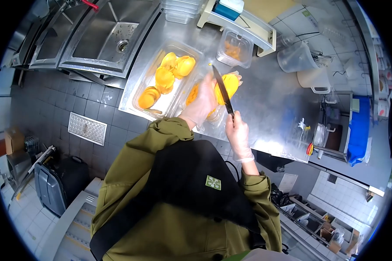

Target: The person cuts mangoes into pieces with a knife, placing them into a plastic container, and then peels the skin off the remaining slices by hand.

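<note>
My gloved left hand (204, 103) is wrapped round a peeled yellow mango (232, 87), holding it up over the steel table (274, 102). In my gloved right hand (238, 132) is the black handle of a knife (222, 88). Its long blade lies across the mango, the tip pointing away from me. To the left, a clear tray (140, 83) holds several peeled mango pieces (164, 78). Below my left hand, partly hidden by it, a clear container holds more orange pieces (191, 94).
Beyond the mango stands a clear tub (243, 61) with orange scraps, beside a cream rack (265, 42). Stacked clear containers (180, 11) stand at the back. The sink (106, 39) is on the left; plastic jugs (295, 57) are at the right.
</note>
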The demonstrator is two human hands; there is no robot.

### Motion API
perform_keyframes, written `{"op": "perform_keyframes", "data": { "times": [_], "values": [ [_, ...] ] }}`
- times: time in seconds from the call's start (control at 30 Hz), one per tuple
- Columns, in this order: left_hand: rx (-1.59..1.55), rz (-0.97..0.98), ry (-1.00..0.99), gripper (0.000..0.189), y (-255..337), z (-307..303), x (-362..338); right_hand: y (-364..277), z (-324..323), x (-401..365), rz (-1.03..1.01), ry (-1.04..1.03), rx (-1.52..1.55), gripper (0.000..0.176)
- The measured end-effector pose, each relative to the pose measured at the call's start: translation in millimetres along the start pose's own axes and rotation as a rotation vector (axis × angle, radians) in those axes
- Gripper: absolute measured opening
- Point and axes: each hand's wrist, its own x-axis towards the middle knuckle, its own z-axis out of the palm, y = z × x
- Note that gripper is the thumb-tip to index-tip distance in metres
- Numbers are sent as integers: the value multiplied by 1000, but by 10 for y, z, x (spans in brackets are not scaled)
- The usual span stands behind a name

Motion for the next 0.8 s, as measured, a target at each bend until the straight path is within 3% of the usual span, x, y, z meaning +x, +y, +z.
{"op": "perform_keyframes", "data": {
  "times": [0.2, 0.27, 0.37, 0.53, 0.8],
  "values": [
    [93, -26, 91, 56, -21, -173, 61, 101, -221, 113, 6, 135, -138, 10],
    [96, -29, 100, 53, -64, -152, 75, 108, -229, 129, 20, 89, -212, 12],
    [118, 1, -62, 57, -161, -90, 46, 158, -150, 128, -6, 90, -342, 14],
    [266, 141, -87, 46, -263, -118, -31, 298, 99, 98, -53, 135, -476, 10],
    [188, 56, -54, 44, -230, -158, -1, 184, -109, 132, -55, 139, -290, 7]
  ]
}}
